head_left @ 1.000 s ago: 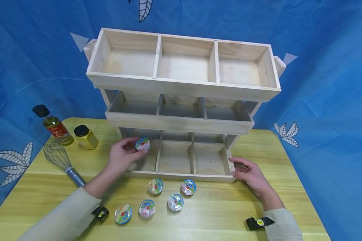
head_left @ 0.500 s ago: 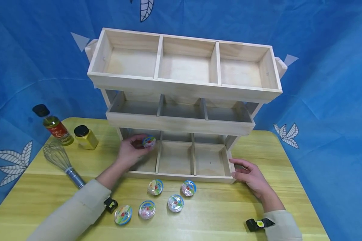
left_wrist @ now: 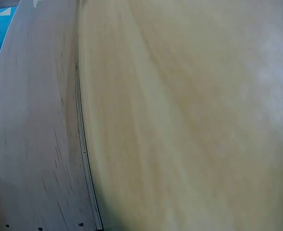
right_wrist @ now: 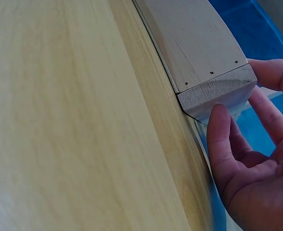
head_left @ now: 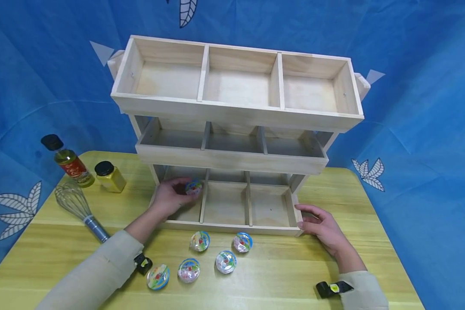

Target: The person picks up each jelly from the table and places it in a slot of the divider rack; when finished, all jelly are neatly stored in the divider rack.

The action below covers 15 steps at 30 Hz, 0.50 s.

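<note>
Far left: bottle, whisk, jar on the table. The whisk handle points toward the left forearm — a wide elbow on the way back could nudge it.

Next, a black wrist camera on the left sleeve, just beside the leftmost loose cup in the head view. Height gap unclear; a low pull-back could knock that cup.

Left hand reaches into the left compartment of the rack's bottom tray, thumb and fingers pinching a small lidded cup. Cup sits near the left divider; cannot tell whether it touches that or the floor. Likely trouble: cup tips on the divider, or slips from the pinch on its round rim. Middle tray overhangs — knuckles could bump it if lifted early.

Near side, four more loose cups, lids up, apart; a dragging sleeve might scatter them.

Right: right hand curved loosely, thumb and forefinger apart, tips against the tray's right end. Pushing unevenly there could skew the rack.
</note>
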Tool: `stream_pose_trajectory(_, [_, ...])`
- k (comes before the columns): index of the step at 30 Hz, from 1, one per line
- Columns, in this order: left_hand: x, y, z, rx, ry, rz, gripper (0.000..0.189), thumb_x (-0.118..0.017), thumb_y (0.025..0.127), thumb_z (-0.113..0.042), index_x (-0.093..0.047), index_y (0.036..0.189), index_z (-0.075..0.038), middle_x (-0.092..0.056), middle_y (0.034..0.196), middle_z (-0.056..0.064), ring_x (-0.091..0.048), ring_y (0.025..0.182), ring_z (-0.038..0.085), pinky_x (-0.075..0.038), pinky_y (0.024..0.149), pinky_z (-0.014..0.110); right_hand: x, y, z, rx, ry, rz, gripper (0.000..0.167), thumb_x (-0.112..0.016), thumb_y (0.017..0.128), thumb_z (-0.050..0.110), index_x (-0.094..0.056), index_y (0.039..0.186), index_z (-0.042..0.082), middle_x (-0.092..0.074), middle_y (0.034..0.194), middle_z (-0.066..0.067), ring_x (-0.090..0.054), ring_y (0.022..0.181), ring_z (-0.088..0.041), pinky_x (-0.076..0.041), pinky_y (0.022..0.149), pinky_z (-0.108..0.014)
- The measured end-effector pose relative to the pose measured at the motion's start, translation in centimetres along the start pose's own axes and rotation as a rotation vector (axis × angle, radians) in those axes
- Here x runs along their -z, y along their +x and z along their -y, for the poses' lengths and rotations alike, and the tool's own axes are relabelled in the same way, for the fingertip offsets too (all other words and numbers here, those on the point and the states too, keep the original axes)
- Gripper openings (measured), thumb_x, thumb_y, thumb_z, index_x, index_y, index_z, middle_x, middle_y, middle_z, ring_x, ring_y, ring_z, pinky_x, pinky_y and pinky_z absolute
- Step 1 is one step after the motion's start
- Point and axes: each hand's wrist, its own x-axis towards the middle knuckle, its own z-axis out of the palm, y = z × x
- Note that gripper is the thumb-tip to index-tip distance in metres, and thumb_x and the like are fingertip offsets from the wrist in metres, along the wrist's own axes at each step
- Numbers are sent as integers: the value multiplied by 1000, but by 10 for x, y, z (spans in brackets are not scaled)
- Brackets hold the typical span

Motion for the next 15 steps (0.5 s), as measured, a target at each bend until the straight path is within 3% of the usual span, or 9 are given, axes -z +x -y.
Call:
stream_pose_trajectory(9, [-1, 1, 3, 15, 55, 48, 49, -89, 73, -11, -70, 117, 0, -68, 114, 15, -61, 104, 32, -51, 90, 44, -1, 0, 1, -3, -11, -2, 55, -72, 88, -2, -51, 138, -8, -46, 135, -27, -61, 101, -24, -58, 75, -33])
stream_pose_trajectory(15, [-5, 3, 7, 44, 32, 95, 48, -87, 75, -6, -69, 119, 2, -69, 108, 17, -64, 99, 32, -55, 83, 41, 1, 0, -1, 2, -13, -9, 54, -72, 88, -2, -52, 137, -8, -49, 130, -22, -61, 97, -22, -58, 72, -33])
